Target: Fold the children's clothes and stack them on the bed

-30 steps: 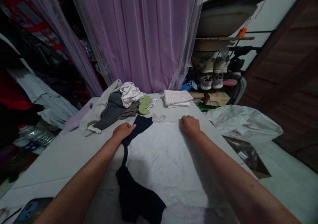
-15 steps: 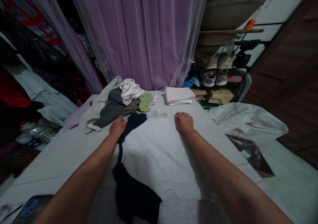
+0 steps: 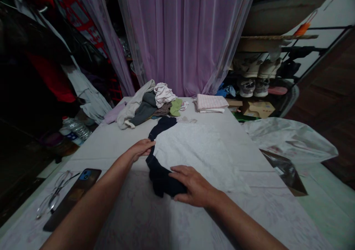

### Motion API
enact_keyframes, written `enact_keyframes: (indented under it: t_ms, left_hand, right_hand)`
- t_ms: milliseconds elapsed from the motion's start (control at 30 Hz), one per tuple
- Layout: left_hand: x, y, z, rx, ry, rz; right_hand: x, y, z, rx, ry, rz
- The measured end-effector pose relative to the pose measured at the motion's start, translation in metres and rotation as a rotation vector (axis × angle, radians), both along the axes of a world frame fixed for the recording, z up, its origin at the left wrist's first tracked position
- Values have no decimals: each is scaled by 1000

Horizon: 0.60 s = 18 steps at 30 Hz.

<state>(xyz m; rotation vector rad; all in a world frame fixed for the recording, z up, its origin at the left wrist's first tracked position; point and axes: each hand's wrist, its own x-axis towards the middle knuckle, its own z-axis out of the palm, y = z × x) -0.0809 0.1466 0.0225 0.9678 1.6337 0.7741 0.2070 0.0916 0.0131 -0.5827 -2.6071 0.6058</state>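
A shirt (image 3: 194, 154) with a white body and dark navy sleeves and neckline lies spread on the table, its navy side toward my left. My left hand (image 3: 141, 148) is closed on the navy neckline edge, pinching it between thumb and fingers. Over the nearer navy sleeve rests my right hand (image 3: 194, 185), fingers stretched out and thumb apart, touching the cloth. The farther navy sleeve (image 3: 164, 126) lies flat beyond my left hand, close to a heap of crumpled clothes (image 3: 146, 104). A folded pink striped cloth (image 3: 212, 102) sits at the table's far edge.
A phone (image 3: 73, 198) and a pair of eyeglasses (image 3: 57, 191) lie at the table's left, beside my left forearm. A purple curtain (image 3: 183, 39) hangs behind the table. To the right stand a shoe rack (image 3: 277, 37), a plastic bag (image 3: 294, 137) and an open box (image 3: 285, 172).
My left hand has gone from the far sleeve to the neckline. My right hand has left the far white edge and come to the near sleeve. The view has shifted left.
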Motion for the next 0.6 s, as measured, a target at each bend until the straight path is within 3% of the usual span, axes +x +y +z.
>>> enact_keyframes:
  t_ms: [200, 400, 600]
  left_hand:
    - [17, -23, -13, 151, 468, -70]
    - [8, -40, -3, 166, 654, -70]
    - [2, -50, 2, 99, 813, -80]
  right_hand:
    - [-28, -23, -22, 27, 94, -122]
    - [-44, -35, -19, -59, 192, -122]
    - [-49, -44, -22, -25, 219, -133]
